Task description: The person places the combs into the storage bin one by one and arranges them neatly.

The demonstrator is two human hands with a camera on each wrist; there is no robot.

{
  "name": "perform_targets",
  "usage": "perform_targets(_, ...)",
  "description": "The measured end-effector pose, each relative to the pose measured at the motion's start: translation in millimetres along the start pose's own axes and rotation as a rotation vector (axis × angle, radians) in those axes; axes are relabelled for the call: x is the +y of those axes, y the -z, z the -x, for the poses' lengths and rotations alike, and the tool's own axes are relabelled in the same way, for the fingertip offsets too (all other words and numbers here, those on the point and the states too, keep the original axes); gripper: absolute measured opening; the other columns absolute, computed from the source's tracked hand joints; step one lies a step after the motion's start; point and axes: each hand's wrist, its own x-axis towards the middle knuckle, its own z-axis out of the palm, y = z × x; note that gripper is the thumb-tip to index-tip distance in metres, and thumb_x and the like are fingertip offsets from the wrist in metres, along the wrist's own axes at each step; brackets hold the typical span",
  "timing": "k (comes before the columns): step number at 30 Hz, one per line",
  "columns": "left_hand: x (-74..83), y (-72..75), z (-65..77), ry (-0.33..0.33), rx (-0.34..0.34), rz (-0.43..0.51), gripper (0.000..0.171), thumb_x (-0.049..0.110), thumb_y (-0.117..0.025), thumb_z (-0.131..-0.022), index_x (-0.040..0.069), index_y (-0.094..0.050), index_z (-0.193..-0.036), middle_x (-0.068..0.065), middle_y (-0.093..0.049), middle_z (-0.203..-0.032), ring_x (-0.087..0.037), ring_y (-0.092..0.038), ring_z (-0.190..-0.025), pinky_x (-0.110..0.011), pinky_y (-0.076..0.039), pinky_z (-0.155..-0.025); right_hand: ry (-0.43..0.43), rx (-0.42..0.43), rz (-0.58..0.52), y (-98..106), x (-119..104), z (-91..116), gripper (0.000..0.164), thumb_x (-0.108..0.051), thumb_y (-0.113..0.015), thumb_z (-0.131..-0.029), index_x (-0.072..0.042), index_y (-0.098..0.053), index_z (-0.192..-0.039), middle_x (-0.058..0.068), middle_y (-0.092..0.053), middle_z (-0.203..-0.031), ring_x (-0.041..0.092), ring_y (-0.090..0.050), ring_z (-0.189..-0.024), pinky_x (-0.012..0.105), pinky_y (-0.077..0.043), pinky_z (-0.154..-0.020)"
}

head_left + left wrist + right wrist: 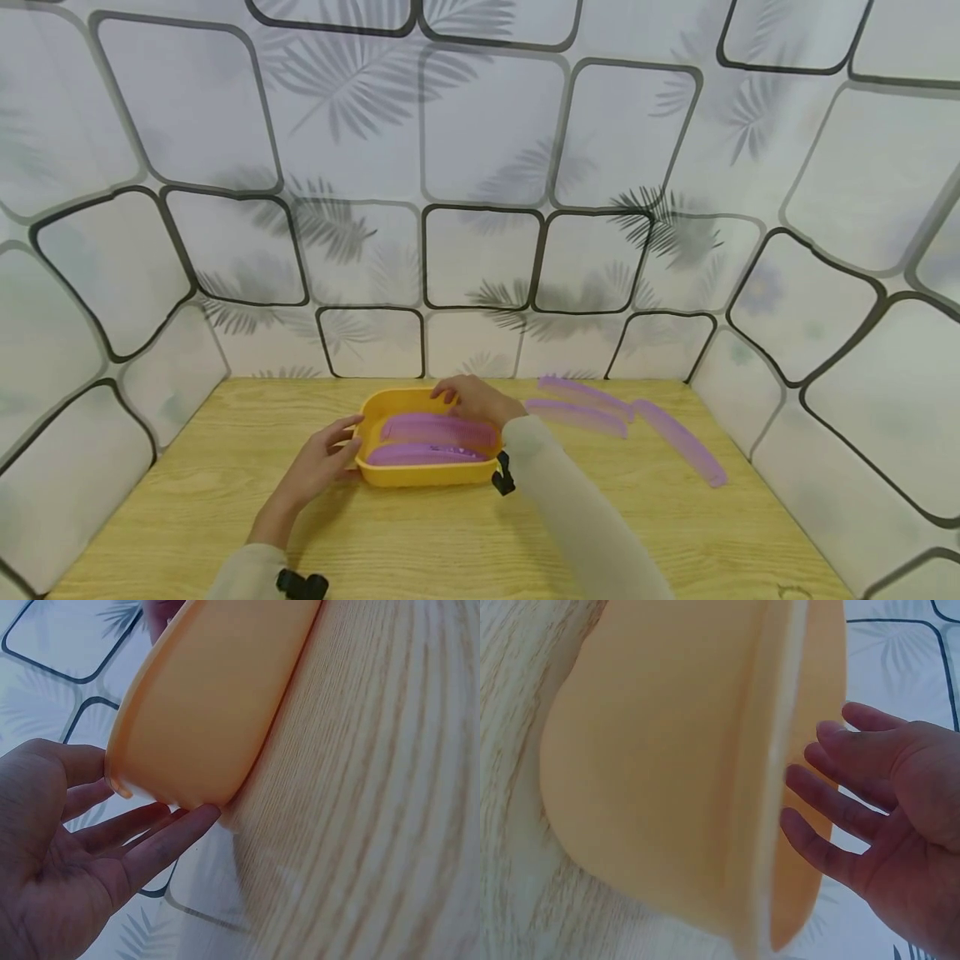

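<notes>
A yellow plastic basin (pixel 431 476) stands on the table, with two translucent purple combs (pixel 438 431) lying lengthwise in it. The nearer comb (pixel 420 454) carries small shiny marks. My left hand (pixel 326 458) holds the basin's left end. In the left wrist view, fingers (pixel 176 840) of that hand lie along the yellow outer wall (pixel 202 705), and another finger meets the rim. Above the basin's back right part is my right hand (pixel 480 402), its fingers (pixel 829 795) spread and loosely bent over the rim with nothing between them.
Three more purple combs lie on the table to the right: one at the back (pixel 585 392), one in front of it (pixel 577 417), and one slanting farther right (pixel 682 442). Patterned white walls (pixel 480 258) enclose the wooden table (pixel 420 542) at the back and sides.
</notes>
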Motion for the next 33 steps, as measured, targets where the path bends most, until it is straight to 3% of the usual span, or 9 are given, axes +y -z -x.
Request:
perform_targets(7,-1.6,0.7,0.2,-0.004,0.002,0.017,0.053,0.012,-0.052,-0.109,-0.009,-0.035,-0.154,-0.044,-0.041,-0.148,-0.055,-0.058,-0.126,-0.041,-0.067,-0.081,0.01,0.024,-0.023,8.0,1.0,7.5,0.036,0.001,-0.065,-0.097,-0.006,-0.066,-0.133,0.018,-0.07,-0.127,0.033,-0.067,-0.117,0.042,-0.059,-0.101)
perform_targets(15,-0.3,0.0,0.5,-0.005,-0.003,0.015,0.052,0.01,-0.051,-0.109,-0.009,-0.035,-0.154,-0.044,-0.041,-0.149,-0.055,-0.058,-0.126,-0.042,-0.066,-0.082,0.026,0.058,0.001,21.2,6.4,20.8,0.035,-0.002,-0.067,-0.097,-0.005,-0.066,-0.132,0.021,-0.07,-0.125,0.035,-0.072,-0.108,0.038,-0.063,-0.092)
perform_targets(22,0.9,-0.5,1.0,-0.001,-0.005,0.009,0.052,0.009,-0.051,-0.109,-0.01,-0.035,-0.155,-0.044,-0.041,-0.149,-0.055,-0.057,-0.127,-0.043,-0.066,-0.082,0.018,0.075,-0.008,31.7,19.6,32.1,0.035,-0.004,-0.068,-0.098,-0.003,-0.065,-0.133,0.024,-0.07,-0.125,0.038,-0.071,-0.107,0.042,-0.063,-0.093)
perform_targets(33,0.3,0.6,0.9,0.001,-0.003,0.001,0.052,0.009,-0.051,-0.109,-0.009,-0.035,-0.155,-0.043,-0.042,-0.148,-0.054,-0.059,-0.126,-0.042,-0.066,-0.082,0.089,0.11,0.008,46.5,30.0,52.2,0.034,-0.004,-0.068,-0.098,0.0,-0.065,-0.131,0.027,-0.069,-0.124,0.037,-0.072,-0.104,0.042,-0.063,-0.093)
